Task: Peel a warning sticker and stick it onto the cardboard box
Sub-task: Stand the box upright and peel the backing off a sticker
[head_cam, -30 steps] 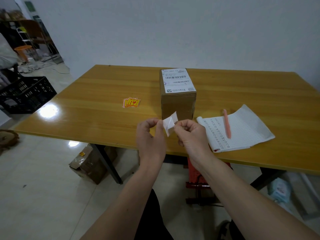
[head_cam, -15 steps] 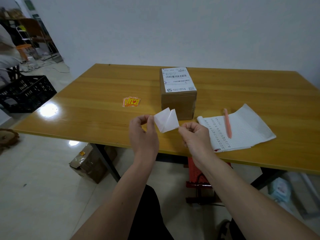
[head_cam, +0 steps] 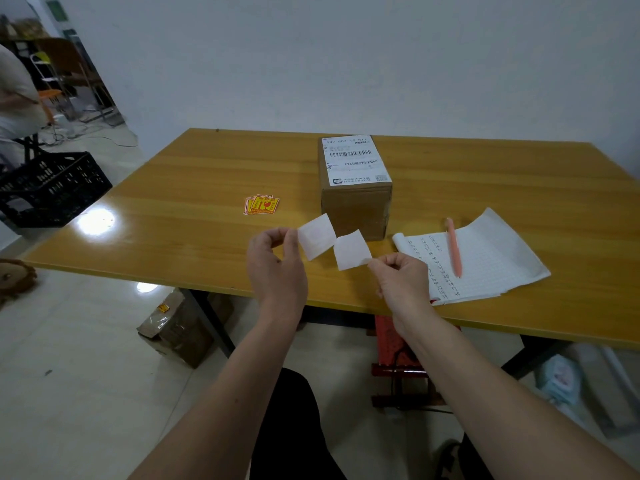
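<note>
Hands apart, 2 white squares where 0.5 s ago 1 folded piece showed.

Left hand (head_cam: 277, 268) pinches the corner of one white square (head_cam: 317, 236) between thumb and fingers; right hand (head_cam: 401, 282) pinches the corner of a second white square (head_cam: 351, 250), and the 2 nearly touch at 1 corner; which is sticker and which backing I cannot tell. Earlier both were joined in a V at the left hand. Cardboard box (head_cam: 356, 209) stands on the table (head_cam: 194, 181) just beyond the hands, stack of warning stickers (head_cam: 261, 205) beyond the left hand, notebook (head_cam: 485, 258) and pen (head_cam: 453, 247) just right of the right hand.
</note>
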Action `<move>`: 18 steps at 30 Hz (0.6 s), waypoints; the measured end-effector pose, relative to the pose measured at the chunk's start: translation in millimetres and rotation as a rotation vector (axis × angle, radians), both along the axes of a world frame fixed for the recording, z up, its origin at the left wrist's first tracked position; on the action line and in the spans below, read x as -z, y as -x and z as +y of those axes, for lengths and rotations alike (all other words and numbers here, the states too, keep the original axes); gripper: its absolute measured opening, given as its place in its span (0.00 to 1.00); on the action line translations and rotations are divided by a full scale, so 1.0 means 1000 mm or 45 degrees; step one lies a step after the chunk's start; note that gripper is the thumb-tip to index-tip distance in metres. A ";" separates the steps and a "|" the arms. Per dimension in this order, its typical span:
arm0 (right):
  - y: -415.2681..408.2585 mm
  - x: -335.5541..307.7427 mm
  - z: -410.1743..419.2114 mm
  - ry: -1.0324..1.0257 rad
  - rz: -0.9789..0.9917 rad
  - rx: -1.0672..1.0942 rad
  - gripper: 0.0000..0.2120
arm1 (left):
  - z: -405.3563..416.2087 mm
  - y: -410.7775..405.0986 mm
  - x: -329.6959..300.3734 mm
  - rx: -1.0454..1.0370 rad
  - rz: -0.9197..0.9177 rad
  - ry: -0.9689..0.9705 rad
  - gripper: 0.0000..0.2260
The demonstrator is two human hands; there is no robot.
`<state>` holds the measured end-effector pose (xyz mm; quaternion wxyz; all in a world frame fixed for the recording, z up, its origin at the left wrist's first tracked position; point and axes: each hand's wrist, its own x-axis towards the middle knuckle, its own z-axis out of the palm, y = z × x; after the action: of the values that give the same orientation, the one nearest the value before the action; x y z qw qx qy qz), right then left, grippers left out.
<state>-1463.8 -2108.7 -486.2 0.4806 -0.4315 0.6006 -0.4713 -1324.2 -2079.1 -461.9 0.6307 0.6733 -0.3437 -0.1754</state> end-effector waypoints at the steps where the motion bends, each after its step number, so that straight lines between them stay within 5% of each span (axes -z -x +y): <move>1: 0.001 0.000 -0.001 -0.008 0.001 0.021 0.09 | 0.000 0.000 0.000 0.002 0.000 0.003 0.05; 11: -0.003 -0.004 -0.013 -0.004 0.057 -0.113 0.02 | 0.004 -0.002 -0.006 0.157 -0.002 0.003 0.06; 14: -0.002 -0.007 -0.015 -0.013 0.044 -0.184 0.10 | 0.005 -0.003 -0.008 0.202 -0.002 0.034 0.06; 16: -0.003 -0.013 -0.013 -0.059 -0.002 -0.228 0.04 | 0.005 -0.003 -0.010 0.242 -0.006 0.065 0.07; 18: -0.004 -0.019 -0.010 -0.212 -0.062 -0.354 0.13 | 0.005 -0.002 -0.012 0.283 0.037 0.088 0.08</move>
<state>-1460.2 -2118.3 -467.1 0.5895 -0.4577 0.5603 -0.3593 -1322.3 -2074.1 -450.3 0.6352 0.6061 -0.4130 -0.2421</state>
